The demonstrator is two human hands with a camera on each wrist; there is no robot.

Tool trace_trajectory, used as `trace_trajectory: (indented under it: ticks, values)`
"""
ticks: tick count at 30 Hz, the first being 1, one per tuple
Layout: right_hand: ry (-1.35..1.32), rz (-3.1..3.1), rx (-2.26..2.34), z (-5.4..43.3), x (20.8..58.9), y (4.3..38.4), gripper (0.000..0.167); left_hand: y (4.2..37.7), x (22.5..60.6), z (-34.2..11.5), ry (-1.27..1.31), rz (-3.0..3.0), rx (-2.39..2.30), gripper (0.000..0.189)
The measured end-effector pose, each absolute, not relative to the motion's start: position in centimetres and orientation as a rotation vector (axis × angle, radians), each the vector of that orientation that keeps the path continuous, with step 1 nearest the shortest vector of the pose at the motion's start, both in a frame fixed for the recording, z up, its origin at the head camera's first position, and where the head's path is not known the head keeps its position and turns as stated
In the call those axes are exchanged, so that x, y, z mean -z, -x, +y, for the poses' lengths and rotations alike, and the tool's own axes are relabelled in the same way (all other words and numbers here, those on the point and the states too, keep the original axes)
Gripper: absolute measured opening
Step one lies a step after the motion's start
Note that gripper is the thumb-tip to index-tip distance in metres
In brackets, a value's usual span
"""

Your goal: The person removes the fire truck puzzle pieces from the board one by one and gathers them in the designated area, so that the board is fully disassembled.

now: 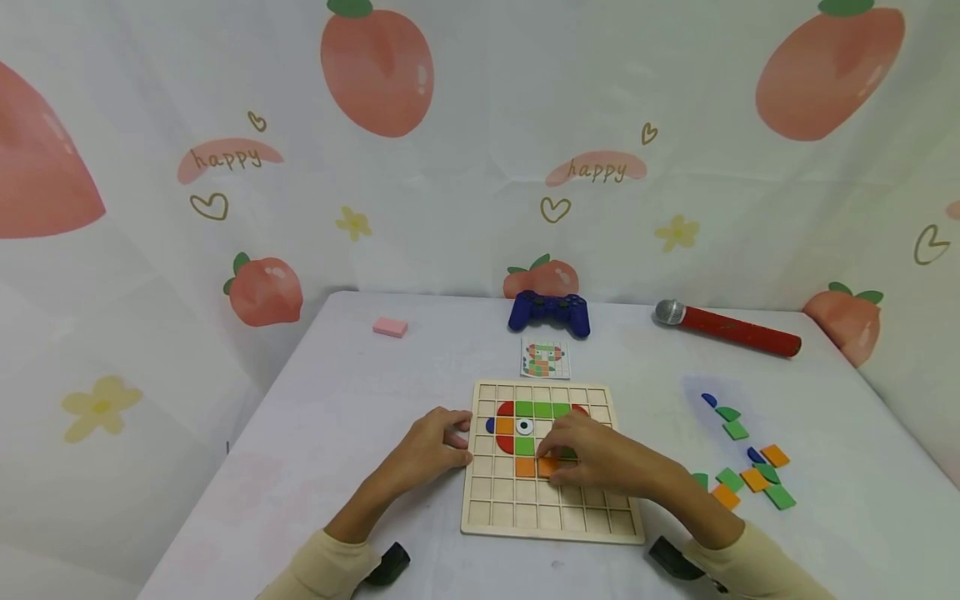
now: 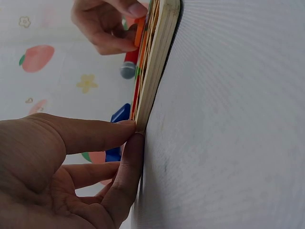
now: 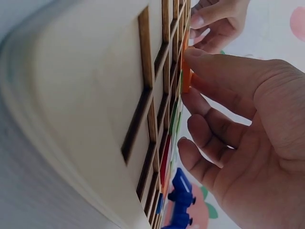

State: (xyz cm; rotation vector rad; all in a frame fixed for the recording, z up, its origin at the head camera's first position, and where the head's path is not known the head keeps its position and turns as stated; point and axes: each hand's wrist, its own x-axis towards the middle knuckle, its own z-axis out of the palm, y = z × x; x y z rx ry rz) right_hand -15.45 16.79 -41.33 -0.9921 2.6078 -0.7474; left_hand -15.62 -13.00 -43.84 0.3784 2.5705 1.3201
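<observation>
A light wooden grid board (image 1: 501, 518) lies on the table with coloured tiles in some squares: red and blue rounded pieces, green and orange squares, and a round eye tile (image 1: 524, 427). My left hand (image 1: 429, 443) holds the board's left edge, thumb and finger against its side in the left wrist view. Between the thumb and fingers of my right hand (image 1: 600, 454) is an orange square tile (image 3: 186, 78), pinched low over the grid beside another orange square (image 1: 525, 467). The right hand hides part of the board's right side.
Loose green, orange and blue tiles (image 1: 781, 497) are scattered right of the board. Behind it lie a small printed pattern card (image 1: 545, 369), a blue game controller (image 1: 550, 309), a red microphone (image 1: 738, 331) and a pink block (image 1: 391, 327).
</observation>
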Motion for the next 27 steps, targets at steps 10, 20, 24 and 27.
trace_trajectory:
  ticks: [10,20,24,27]
  values:
    - [0.993,2.612,0.74,16.82,41.31,15.34,0.027,15.65,44.03,-12.99,-0.373,2.572,-1.314,0.061]
    - [0.977,2.611,0.757,16.8,41.38,15.28,0.026,15.66,43.95,-13.01,-0.38,2.571,-1.315,0.061]
    - [0.997,2.607,0.777,16.8,41.41,15.35,0.024,15.67,43.87,-13.02,-0.386,2.573,-1.315,0.061]
    - [1.006,2.61,0.784,16.82,41.44,15.39,0.024,15.69,43.84,-13.03,-0.389,2.57,-1.321,0.06]
